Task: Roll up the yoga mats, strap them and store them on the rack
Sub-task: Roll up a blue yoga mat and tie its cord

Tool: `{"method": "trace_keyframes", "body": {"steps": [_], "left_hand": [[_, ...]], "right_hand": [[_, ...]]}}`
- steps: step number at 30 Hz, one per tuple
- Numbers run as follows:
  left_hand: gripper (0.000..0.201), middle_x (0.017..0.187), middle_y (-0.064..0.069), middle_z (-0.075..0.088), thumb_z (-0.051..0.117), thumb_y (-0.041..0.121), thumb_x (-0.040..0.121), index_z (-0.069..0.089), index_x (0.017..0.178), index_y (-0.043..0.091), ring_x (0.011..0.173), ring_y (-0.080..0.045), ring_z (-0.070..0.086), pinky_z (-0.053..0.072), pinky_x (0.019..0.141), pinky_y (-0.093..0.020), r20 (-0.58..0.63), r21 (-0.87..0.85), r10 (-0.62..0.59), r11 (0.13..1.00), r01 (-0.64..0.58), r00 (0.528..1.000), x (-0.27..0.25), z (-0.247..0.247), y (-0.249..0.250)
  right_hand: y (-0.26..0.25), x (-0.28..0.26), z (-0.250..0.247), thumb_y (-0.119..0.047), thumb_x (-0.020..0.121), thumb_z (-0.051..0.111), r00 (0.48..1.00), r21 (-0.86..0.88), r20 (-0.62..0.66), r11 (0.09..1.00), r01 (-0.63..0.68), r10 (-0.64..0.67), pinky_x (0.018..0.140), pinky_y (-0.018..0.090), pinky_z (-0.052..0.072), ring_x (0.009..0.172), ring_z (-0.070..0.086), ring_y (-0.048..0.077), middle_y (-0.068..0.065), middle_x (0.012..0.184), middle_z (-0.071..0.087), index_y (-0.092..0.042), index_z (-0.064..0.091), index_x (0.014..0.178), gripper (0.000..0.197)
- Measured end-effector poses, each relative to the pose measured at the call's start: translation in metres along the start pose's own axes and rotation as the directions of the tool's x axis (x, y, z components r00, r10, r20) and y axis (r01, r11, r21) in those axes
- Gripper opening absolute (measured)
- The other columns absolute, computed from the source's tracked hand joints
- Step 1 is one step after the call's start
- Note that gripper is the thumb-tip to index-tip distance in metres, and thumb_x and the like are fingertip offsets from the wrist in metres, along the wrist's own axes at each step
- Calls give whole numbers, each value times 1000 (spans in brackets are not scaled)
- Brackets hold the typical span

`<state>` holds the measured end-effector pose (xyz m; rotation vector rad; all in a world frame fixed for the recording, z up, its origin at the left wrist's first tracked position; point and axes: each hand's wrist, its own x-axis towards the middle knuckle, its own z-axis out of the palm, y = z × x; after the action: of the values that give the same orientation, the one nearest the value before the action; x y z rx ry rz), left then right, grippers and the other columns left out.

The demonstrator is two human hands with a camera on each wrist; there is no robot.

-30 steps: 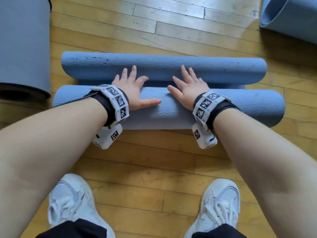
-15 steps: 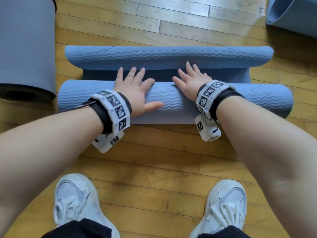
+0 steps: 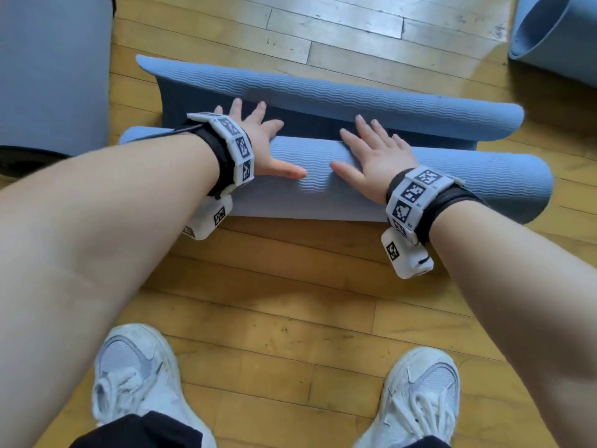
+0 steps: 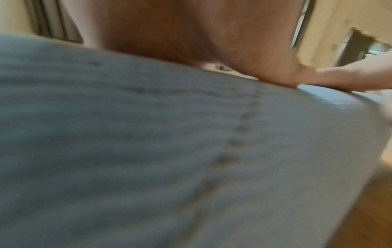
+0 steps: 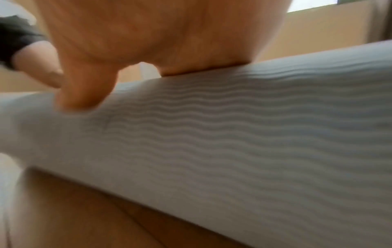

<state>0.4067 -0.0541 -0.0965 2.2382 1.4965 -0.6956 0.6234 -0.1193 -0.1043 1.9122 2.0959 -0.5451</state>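
Note:
A blue ribbed yoga mat [image 3: 323,195] lies across the wooden floor, its near part wound into a thick roll. Its far end [image 3: 339,95] curls up in a loose lip, and a dark strip of the mat's inner face shows between the two. My left hand [image 3: 261,140] lies flat on top of the roll, fingers straight and spread, thumb pointing right. My right hand [image 3: 371,153] presses the roll the same way, thumb pointing left. Both wrist views are filled with blurred mat [image 4: 169,151] [image 5: 233,134] under my palms.
A second mat [image 3: 51,72], grey-blue, lies at the far left with a rolled dark end. Another rolled mat [image 3: 555,33] sits at the top right corner. My two white shoes [image 3: 135,376] [image 3: 420,392] stand on the floor just behind the roll.
Both hands have pushed the roll away from me, taking in more mat. The camera view has tilted, and the far curled end sits at an angle.

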Motion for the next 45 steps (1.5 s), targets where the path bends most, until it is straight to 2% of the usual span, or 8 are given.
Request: {"method": "trace_keyframes", "body": {"steps": [4,8,14,19,30,35,39,45], "left_hand": [[117,161,3,9,13,94,51,11,151,34,147,-35,0,2,115,-59,-35,61,-16,998,18,999,-6,-1,6],[86,159,-2,18,16,77,84,13,152,24,146,-32,8,4,116,-55,-183,32,-32,999,38,983,-16,14,13],[125,159,-12,-6,51,87,62,-21,148,31,146,-35,-4,-5,116,-56,-182,261,55,965,-5,982,-31,35,7],[119,143,-14,27,68,77,57,-1,146,39,126,-34,32,25,107,-46,-236,275,65,962,2,969,-28,24,0],[119,131,-8,39,59,84,56,-4,144,34,113,-29,43,33,97,-41,-47,394,178,908,-145,983,-69,44,17],[131,132,-7,41,73,79,47,-2,147,37,120,-29,45,37,97,-42,108,258,137,953,-160,985,-40,23,16],[137,156,-14,9,81,72,40,0,147,42,142,-36,14,24,111,-51,158,139,103,982,-126,982,-27,19,12],[138,155,-18,-22,81,72,39,1,149,42,143,-36,-20,-6,117,-52,102,112,100,988,-111,990,-24,20,9]], "right_hand": [[9,-18,8,-72,64,69,993,-202,37,972,117,-112,119,48,0,148,1,25,1,161,0,-30,-11,152,126],[9,-3,-2,-60,56,82,996,-276,34,957,94,-88,118,47,14,142,18,30,5,157,14,-31,-6,151,133],[12,10,-11,-56,53,84,993,-205,78,973,103,-89,113,45,24,137,28,29,3,152,25,-33,2,151,129],[8,5,-17,-52,55,86,994,-169,59,981,99,-90,109,44,31,132,37,27,3,147,34,-31,11,150,123],[4,-57,3,-64,62,75,963,-81,242,986,144,-121,107,40,36,130,41,24,1,146,34,-30,10,150,115],[1,-30,-3,-71,86,38,973,132,229,989,-71,39,104,38,33,135,38,24,1,150,37,-34,26,147,72],[2,-19,5,-72,89,20,970,58,236,995,-81,65,119,50,8,149,-4,24,-1,162,-5,-33,14,153,75],[2,-20,8,-69,92,16,991,33,111,997,-73,69,120,47,1,147,-15,22,-3,160,-17,-28,8,154,75]]}}
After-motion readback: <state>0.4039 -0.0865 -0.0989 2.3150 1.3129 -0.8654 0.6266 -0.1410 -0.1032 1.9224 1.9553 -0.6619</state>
